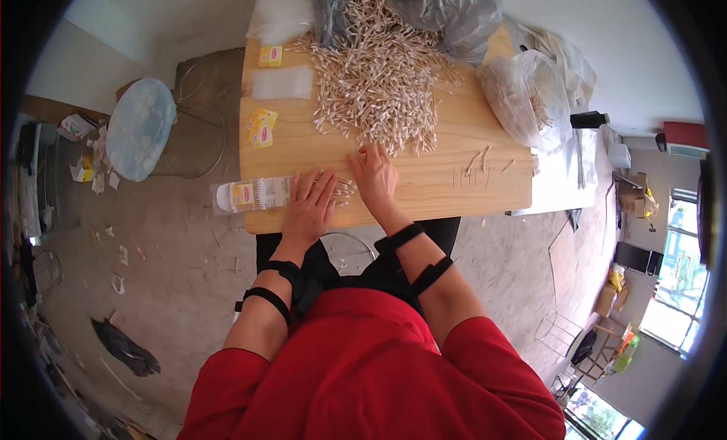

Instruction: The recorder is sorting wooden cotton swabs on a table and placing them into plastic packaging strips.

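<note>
The left hand (pixel 309 207) hides part of the packet of sticks (pixel 261 193); its label is too small to tell.

Illumination is bright, even daylight. The source is the windows (pixel 670 319) at 4 o'clock, which are overexposed. Shadows on the wooden table (pixel 454 175) are soft and faint. Fisheye distortion bends the table edges; a black vignette rings the frame. The centre is sharp; detail softens and smears toward the rim, notably at 8 o'clock.
</note>
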Action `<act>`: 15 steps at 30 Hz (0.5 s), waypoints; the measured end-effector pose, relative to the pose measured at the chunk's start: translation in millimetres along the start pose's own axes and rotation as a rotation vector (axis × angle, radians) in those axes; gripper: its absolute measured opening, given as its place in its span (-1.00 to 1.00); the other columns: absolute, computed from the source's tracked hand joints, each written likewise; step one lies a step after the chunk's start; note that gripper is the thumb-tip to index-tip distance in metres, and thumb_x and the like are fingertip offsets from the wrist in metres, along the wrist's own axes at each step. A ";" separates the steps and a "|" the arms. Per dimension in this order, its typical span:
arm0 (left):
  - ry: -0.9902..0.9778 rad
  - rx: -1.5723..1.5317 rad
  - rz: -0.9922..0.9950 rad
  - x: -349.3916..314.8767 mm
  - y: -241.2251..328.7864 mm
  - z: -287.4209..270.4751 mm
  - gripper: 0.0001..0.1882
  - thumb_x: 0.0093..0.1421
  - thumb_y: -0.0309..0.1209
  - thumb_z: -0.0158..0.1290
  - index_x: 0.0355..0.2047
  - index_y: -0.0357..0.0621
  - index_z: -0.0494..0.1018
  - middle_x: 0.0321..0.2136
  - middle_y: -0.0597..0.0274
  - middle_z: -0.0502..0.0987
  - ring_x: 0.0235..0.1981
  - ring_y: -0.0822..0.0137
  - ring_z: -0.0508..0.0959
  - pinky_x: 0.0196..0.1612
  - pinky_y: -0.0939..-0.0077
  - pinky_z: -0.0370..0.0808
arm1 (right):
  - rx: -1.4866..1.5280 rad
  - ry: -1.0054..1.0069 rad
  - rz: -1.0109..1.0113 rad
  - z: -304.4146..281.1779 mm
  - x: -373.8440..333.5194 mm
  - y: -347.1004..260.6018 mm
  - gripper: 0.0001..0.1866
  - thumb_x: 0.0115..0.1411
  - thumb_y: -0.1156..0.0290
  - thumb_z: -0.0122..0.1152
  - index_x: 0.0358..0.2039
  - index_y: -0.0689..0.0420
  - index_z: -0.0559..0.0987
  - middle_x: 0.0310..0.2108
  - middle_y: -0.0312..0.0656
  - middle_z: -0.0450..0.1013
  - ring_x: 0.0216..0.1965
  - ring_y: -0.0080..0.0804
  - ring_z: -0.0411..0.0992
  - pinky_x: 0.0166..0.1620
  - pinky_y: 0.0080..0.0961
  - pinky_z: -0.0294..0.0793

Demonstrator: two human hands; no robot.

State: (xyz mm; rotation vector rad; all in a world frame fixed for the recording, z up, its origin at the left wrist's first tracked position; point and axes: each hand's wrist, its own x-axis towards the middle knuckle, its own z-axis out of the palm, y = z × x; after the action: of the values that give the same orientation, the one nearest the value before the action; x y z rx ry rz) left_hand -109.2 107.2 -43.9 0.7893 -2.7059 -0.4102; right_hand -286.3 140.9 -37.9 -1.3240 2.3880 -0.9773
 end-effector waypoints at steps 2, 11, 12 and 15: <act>0.000 -0.015 0.001 -2.1 -0.3 0.8 -0.42 0.19 -0.35 0.03 0.24 -0.15 0.27 0.29 0.26 0.25 0.32 0.17 0.20 0.41 -0.04 -0.05 | -0.077 0.017 0.066 1.6 2.1 -4.8 -0.79 0.17 0.26 0.25 -0.32 0.12 0.49 -0.31 -0.08 0.48 -0.36 0.03 0.50 -0.34 -0.10 0.47; 0.009 -0.026 -0.001 -2.2 -2.1 0.7 -0.43 0.19 -0.35 0.04 0.22 -0.14 0.30 0.28 0.26 0.26 0.33 0.18 0.17 0.42 -0.04 -0.08 | -0.025 0.091 0.234 -8.7 -19.6 28.7 -0.78 0.14 0.29 0.27 -0.34 0.14 0.47 -0.33 -0.06 0.49 -0.34 0.04 0.49 -0.32 -0.09 0.43; 0.006 -0.025 -0.001 -3.1 -2.3 0.3 -0.44 0.19 -0.34 0.03 0.22 -0.14 0.30 0.27 0.26 0.26 0.33 0.18 0.17 0.42 -0.04 -0.08 | -0.024 0.088 0.232 -9.4 -23.3 27.6 -0.78 0.14 0.29 0.27 -0.34 0.14 0.47 -0.33 -0.06 0.49 -0.34 0.04 0.49 -0.32 -0.09 0.43; 0.013 -0.019 -0.006 -2.8 -2.1 -0.1 -0.44 0.19 -0.34 0.03 0.22 -0.15 0.30 0.27 0.25 0.27 0.33 0.18 0.17 0.43 -0.04 -0.08 | 0.057 0.109 0.257 -11.3 -24.9 21.8 -0.81 0.13 0.33 0.27 -0.37 0.15 0.47 -0.39 -0.07 0.49 -0.36 0.01 0.49 -0.33 -0.10 0.43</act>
State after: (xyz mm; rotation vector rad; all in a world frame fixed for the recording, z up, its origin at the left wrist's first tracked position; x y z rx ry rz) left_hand -106.0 107.1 -45.0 0.7927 -2.6837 -0.4300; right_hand -292.4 174.3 -46.4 -0.9362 2.5104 -1.0556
